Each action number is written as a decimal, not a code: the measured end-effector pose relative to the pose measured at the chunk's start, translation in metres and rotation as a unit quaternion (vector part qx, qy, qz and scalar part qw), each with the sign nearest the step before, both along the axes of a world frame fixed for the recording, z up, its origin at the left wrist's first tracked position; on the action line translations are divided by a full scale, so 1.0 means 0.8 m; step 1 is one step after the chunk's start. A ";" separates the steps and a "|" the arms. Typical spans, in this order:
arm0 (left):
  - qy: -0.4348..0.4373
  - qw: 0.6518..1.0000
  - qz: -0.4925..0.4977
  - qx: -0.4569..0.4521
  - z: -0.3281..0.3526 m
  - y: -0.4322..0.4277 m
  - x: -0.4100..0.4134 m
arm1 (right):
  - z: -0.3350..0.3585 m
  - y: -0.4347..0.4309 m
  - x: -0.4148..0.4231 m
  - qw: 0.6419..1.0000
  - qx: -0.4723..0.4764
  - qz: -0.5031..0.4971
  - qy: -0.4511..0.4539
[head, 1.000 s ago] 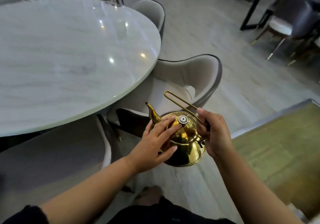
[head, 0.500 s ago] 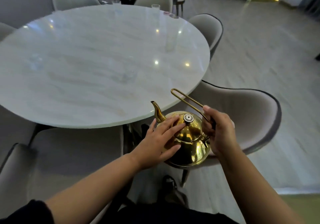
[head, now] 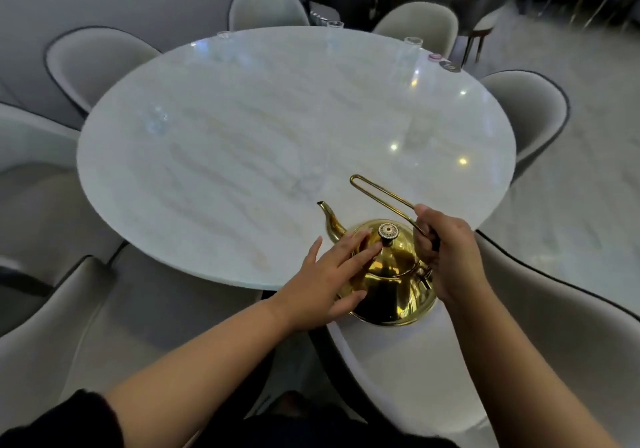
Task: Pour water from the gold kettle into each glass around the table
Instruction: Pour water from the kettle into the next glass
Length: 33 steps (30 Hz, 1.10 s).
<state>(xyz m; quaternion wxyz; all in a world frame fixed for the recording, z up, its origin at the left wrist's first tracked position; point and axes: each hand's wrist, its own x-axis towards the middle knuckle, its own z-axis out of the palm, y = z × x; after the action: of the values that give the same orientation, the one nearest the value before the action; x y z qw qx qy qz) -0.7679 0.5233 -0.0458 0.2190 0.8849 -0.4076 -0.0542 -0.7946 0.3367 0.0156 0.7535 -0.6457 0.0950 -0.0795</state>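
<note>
The gold kettle (head: 389, 274) hangs upright over the near edge of the round white marble table (head: 242, 142), spout pointing away to the upper left. My right hand (head: 446, 257) grips the base of its long looped handle. My left hand (head: 329, 274) lies with straight fingers pressed against the lid and the kettle's left side. Clear glasses stand along the table's far rim: one at the far left (head: 223, 35), one in the middle (head: 335, 26), a tall one at the right (head: 412, 50). Another glass (head: 157, 120) shows faintly at the left.
Grey upholstered chairs ring the table, one directly below the kettle (head: 519, 326), others at left (head: 100, 59) and right (head: 530, 108). Small dark and pink discs (head: 448, 64) lie at the far right rim. Dark tables and chairs fill the background.
My view has swung left and down, so the whole table sits in front of me. The kettle, held the same way in both hands, has come over the table's near edge.
</note>
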 end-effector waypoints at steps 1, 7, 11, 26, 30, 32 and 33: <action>0.003 1.000 0.001 0.009 0.001 -0.004 0.009 | -0.002 -0.004 0.011 1.000 0.000 -0.005 0.003; 0.045 0.998 -0.006 0.034 0.004 -0.017 0.068 | 0.000 -0.011 0.078 0.999 -0.035 -0.016 0.009; 0.062 0.997 -0.021 0.045 0.004 -0.016 0.116 | 0.007 -0.010 0.125 0.996 -0.086 -0.010 0.016; 0.133 0.991 -0.028 -0.005 -0.003 -0.017 0.240 | 0.032 0.005 0.268 0.962 -0.265 0.032 0.055; 0.137 0.990 -0.027 -0.009 -0.006 -0.018 0.254 | 0.038 0.013 0.289 0.947 -0.313 0.040 0.065; 0.143 0.989 -0.025 -0.013 -0.008 -0.019 0.258 | 0.041 0.015 0.297 0.938 -0.337 0.051 0.070; 0.144 0.989 -0.023 -0.014 -0.008 -0.020 0.259 | 0.042 0.017 0.300 0.933 -0.348 0.055 0.072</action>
<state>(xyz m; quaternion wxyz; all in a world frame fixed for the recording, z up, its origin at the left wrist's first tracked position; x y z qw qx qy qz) -0.5608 0.5071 -0.0523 0.2869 0.8547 -0.3931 -0.1804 -0.5548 0.3500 0.0489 0.4756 -0.8758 0.0799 -0.0190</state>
